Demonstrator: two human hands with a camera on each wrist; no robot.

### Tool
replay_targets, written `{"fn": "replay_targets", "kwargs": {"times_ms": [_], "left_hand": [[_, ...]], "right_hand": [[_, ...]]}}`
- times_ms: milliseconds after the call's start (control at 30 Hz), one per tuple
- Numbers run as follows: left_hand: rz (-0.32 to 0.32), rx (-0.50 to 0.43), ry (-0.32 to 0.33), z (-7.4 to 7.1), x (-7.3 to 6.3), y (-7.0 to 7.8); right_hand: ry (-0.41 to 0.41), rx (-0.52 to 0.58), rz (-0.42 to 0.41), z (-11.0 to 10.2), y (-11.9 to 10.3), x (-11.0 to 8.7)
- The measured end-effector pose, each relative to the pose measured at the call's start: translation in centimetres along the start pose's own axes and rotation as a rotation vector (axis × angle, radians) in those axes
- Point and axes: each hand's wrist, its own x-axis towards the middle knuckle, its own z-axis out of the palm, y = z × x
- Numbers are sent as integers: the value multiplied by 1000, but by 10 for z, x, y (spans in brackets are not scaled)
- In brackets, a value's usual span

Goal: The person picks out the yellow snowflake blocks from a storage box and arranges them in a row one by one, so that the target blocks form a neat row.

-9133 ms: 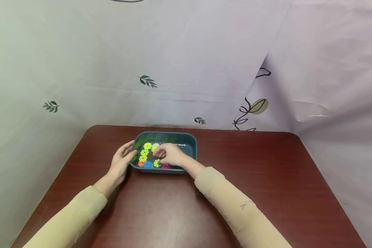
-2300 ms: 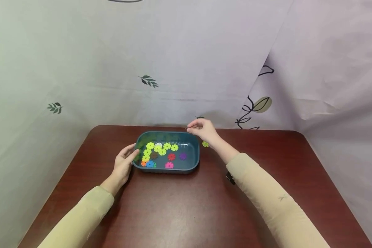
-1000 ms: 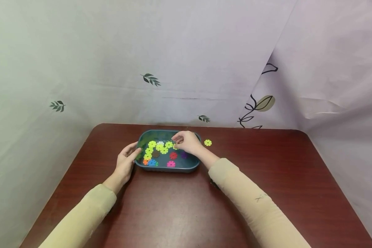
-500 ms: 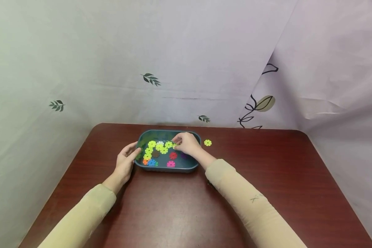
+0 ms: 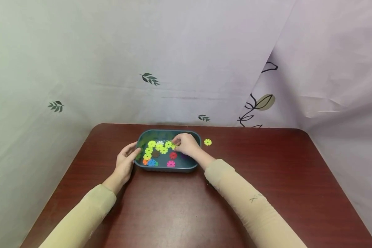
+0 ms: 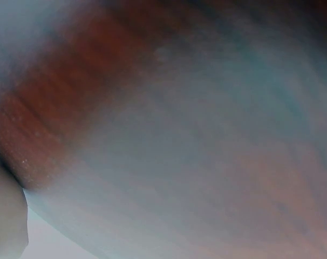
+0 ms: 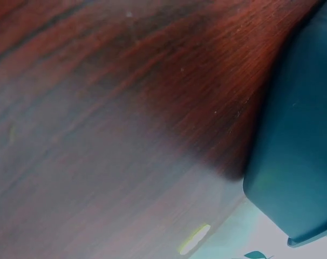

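A dark teal tray [image 5: 164,169] stands near the table's back edge. My left hand [image 5: 124,163] grips its left end, thumb over the rim and fingers outside. My right hand [image 5: 188,144] reaches over the right side and pinches a notched yellow disc [image 5: 174,146], partly hidden by the fingertips. Beside it, several yellow snowflake discs [image 5: 163,150] lie in a bent line inside the tray. White [image 5: 160,142], brown [image 5: 155,154], orange [image 5: 145,162], blue [image 5: 152,162], red [image 5: 173,155] and pink [image 5: 171,164] discs lie around them.
One yellow disc [image 5: 207,142] lies on the reddish-brown table [image 5: 251,162], just right of the tray. A pale cloth [image 5: 186,62] with printed leaves hangs behind the table. The left wrist view is blurred; the right wrist view shows the tray's outer wall [image 7: 298,135].
My right hand has moved from the tray's left part, out past the back right corner, then in to the yellow discs. A yellow disc now lies right of the tray. My left hand keeps its grip.
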Motion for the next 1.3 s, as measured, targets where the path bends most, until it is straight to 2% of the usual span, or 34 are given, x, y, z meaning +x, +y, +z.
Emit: {"fn": "replay_targets", "kwargs": {"times_ms": [200,333,867,1300], "left_hand": [[-2,11,1,0,1,-1],[-5,7,-4,1,1,-1],[-29,33,3,-1,0,1],[-7,13,10,0,-2,2]], "right_hand": [[32,5,4,0,0,0],[28,-39,5,1,0,1],[-37,-146,-35,4,-2,2],[-111,-136,-73,4,0,2]]}}
